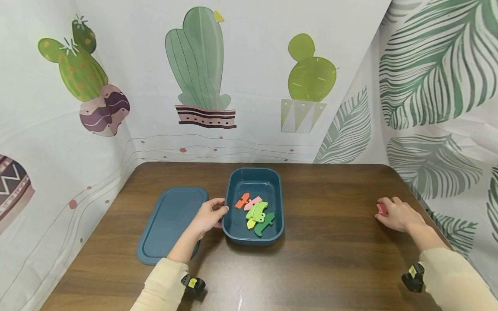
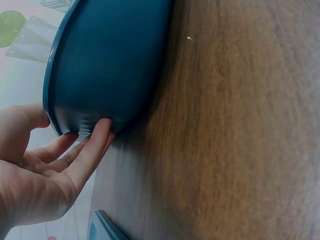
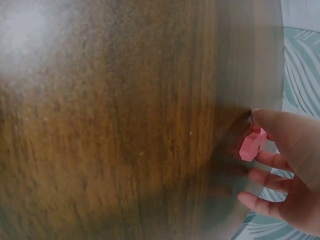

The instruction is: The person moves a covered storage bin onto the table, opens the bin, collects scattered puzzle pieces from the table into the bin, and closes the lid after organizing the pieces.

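A dark blue plastic box (image 1: pixel 253 242) stands on the table with several coloured puzzle pieces lying inside. Among them are a light green crocodile-head piece (image 1: pixel 256 212), a dark green tail piece (image 1: pixel 264 225), an orange piece (image 1: pixel 242 201), a pink piece (image 1: pixel 254 202) and a yellow piece (image 1: pixel 250 223). At the box's left side my left hand (image 1: pixel 210 214) grips the wall, thumb at the rim and fingers (image 2: pixel 92 152) against the outside. Far to the right, my right hand (image 1: pixel 399 214) pinches a pink puzzle piece (image 3: pixel 252 145) between thumb and index finger, close over the tabletop.
The blue lid (image 1: pixel 171 224) lies flat left of the box, partly under my left forearm. Brown wooden tabletop (image 1: pixel 327 242) stretches between the box and my right hand. Behind the table hangs a white cloth (image 1: pixel 256 86) printed with cacti and leaves.
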`<state>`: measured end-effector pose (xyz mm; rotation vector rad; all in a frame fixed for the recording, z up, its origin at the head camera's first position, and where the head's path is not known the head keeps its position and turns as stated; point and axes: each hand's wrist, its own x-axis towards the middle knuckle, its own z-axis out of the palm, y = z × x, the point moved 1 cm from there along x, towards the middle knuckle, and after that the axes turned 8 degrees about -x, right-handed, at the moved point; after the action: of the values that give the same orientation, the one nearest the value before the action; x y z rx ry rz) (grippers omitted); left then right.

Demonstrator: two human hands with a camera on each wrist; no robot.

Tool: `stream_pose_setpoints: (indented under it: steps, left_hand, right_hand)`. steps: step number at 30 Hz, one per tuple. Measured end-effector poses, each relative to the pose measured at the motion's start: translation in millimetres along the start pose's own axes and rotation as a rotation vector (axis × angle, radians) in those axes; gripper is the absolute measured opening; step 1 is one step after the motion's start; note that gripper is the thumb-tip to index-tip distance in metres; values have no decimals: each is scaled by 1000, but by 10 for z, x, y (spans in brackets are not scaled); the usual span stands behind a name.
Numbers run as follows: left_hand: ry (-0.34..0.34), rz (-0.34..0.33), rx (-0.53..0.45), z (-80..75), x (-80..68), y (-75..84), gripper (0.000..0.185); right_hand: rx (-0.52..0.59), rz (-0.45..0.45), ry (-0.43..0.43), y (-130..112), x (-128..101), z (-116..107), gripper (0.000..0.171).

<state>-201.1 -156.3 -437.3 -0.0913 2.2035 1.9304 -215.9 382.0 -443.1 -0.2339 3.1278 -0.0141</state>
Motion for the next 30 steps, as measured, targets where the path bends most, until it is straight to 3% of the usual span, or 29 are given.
stream_pose_setpoints:
  steps: [8,19,30]
  left_hand:
    - [-17,-3,33,40,-174,224,43]
    - [7,7,11,-4,69,-88,42]
    - [18,-5,16,-11,65,-101,41]
  right_hand:
    - [17,-24,38,6,0,8,39]
    - [40,-19,31,-15,9,-3,35]
    - [60,-14,39,-30,32,6,35]
